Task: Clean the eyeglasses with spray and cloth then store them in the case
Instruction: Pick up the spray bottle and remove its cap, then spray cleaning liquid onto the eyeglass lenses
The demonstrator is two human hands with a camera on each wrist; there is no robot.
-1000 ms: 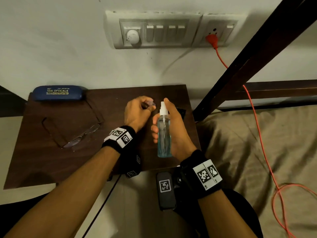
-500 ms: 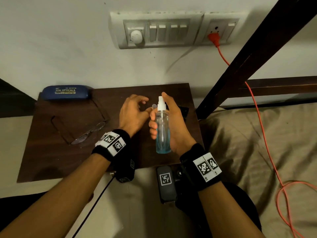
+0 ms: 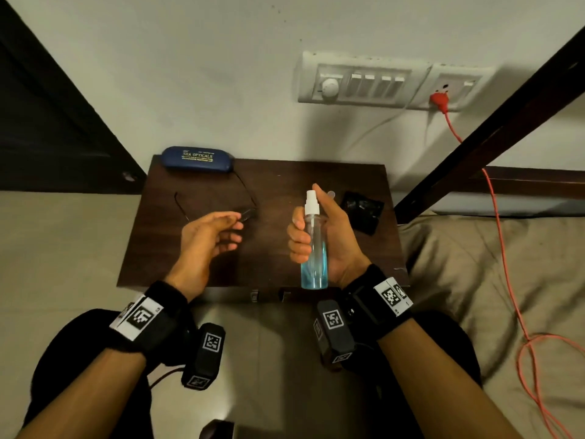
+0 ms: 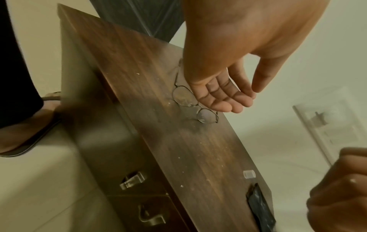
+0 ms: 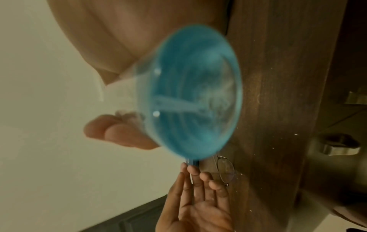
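On the dark wooden table point(image 3: 269, 248) lie thin wire eyeglasses point(image 4: 194, 105), temples unfolded toward a blue case point(image 3: 196, 158) at the back left edge. My left hand point(image 3: 232, 228) hovers open over the lenses, its fingers point(image 4: 224, 97) relaxed just above the frame; the right wrist view shows one lens of the eyeglasses point(image 5: 225, 171) beside it. My right hand point(image 3: 300, 239) grips a clear spray bottle point(image 3: 315, 267) of blue liquid upright, index finger on the white nozzle. The bottle point(image 5: 194, 92) fills the right wrist view. A black cloth packet point(image 3: 362, 210) lies at the right.
The bottle's clear cap point(image 3: 331, 194) stands on the table behind my right hand, also in the left wrist view as the cap point(image 4: 249, 174). A dark bed post point(image 3: 474, 144) slants up at the right, with bedding and an orange cable point(image 3: 500, 248) beside it. Drawer handles point(image 4: 133, 180) are on the table's front.
My left hand set the clear cap down beside the bottle, then moved left and opened over the eyeglasses. The right hand keeps the bottle upright.
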